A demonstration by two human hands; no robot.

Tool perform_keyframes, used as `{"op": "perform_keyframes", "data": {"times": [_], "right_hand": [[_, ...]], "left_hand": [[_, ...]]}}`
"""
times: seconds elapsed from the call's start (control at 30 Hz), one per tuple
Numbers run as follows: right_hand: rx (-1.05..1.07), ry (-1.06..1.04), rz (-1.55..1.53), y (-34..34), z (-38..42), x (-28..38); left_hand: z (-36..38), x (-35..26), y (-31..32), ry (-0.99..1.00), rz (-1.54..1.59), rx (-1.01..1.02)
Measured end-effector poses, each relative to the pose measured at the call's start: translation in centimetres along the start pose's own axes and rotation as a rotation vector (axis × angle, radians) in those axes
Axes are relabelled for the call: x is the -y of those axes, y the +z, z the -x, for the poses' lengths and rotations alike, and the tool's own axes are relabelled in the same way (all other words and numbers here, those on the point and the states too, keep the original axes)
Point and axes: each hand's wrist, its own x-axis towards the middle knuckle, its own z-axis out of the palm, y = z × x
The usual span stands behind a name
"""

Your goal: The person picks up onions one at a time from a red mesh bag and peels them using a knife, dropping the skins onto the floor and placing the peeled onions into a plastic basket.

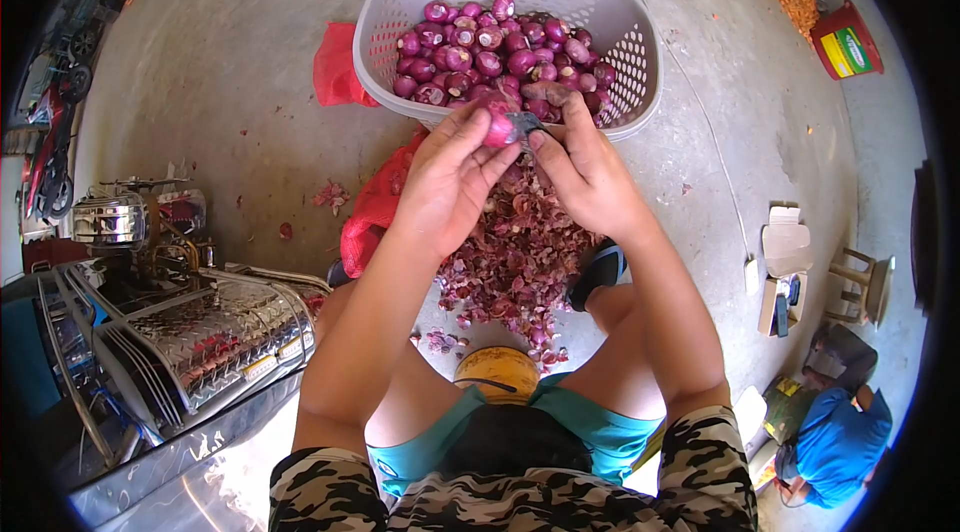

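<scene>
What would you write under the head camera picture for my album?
Two hands peel an onion by a full basket.

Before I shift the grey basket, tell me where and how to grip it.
Take the basket by its rim at the two narrow ends, from outside and above. It's a long oval, and both ends rise clear of the onions, so that should balance best.

Purple-red round onions (489, 64) in a grey perforated plastic basket (640, 32)
Camouflage-patterned fabric sleeves (708, 452) in black, brown and cream; teal cloth shorts (600, 429); bright red mesh sack (368, 222); orange-yellow round container (497, 369).
</scene>
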Motion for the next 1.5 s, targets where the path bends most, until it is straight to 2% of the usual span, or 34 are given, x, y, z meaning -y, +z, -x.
{"op": "perform_keyframes", "data": {"times": [0.13, 0.23, 0.33, 0.43, 0.6, 0.63, 0.73, 0.83, 0.9, 1.0, 1.13, 1.23, 1.33, 1.43, 1.5], "right_hand": [[-0.036, -0.092, 0.076, 0.2, -0.2, 0.2], [-0.07, -0.045, 0.086, 0.1, -0.5, -0.4], [-0.149, -0.185, 0.052, 0.4, -0.9, -1.2], [-0.123, -0.026, -0.097, 0.1, -0.4, -0.4], [-0.024, -0.075, 0.091, -1.7, -0.3, -0.6], [0.011, -0.076, 0.109, -2.0, -0.3, -0.7], [0.177, 0.099, 0.367, -2.7, -0.4, -0.6], [0.24, 0.076, 0.519, -2.6, -0.3, -1.7], [0.223, 0.101, 0.478, -2.8, -0.4, -1.3], [0.151, 0.093, 0.451, -2.7, -0.4, -0.5], [0.084, 0.103, 0.402, -2.7, -0.5, -0.1], [-0.034, 0.087, 0.234, -2.3, -0.3, 0.0], [0.04, 0.068, 0.194, -2.0, 0.0, 0.4], [0.017, -0.047, 0.239, -1.1, 0.2, 0.4], [0.019, 0.013, 0.231, -1.3, 0.2, 0.8]], "left_hand": [[0.2, 0.4, 0.0, 0.003, 0.017, 0.034], [0.5, 0.1, 0.4, 0.004, -0.018, 0.082], [0.5, 0.0, 0.6, 0.008, -0.05, 0.1], [0.4, -0.3, 0.4, -0.003, -0.015, 0.119], [0.2, -1.3, 0.4, 0.019, 0.065, 0.061], [0.2, -1.5, 0.4, 0.041, 0.041, 0.069], [0.1, -1.7, 0.4, 0.15, -0.073, 0.078], [0.1, -1.2, 0.8, 0.317, -0.296, 0.052], [0.1, -1.1, 0.8, 0.397, -0.474, 0.037], [0.2, -0.8, 1.0, 0.426, -0.563, 0.048], [-0.1, -0.4, 0.5, 0.443, -0.59, 0.041], [-0.1, -0.5, 0.7, 0.433, -0.613, 0.017], [0.0, -0.6, 0.7, 0.418, -0.631, 0.007], [0.0, -0.6, 0.8, 0.419, -0.599, 0.01], [0.0, -0.6, 1.0, 0.421, -0.577, 0.008]]}}
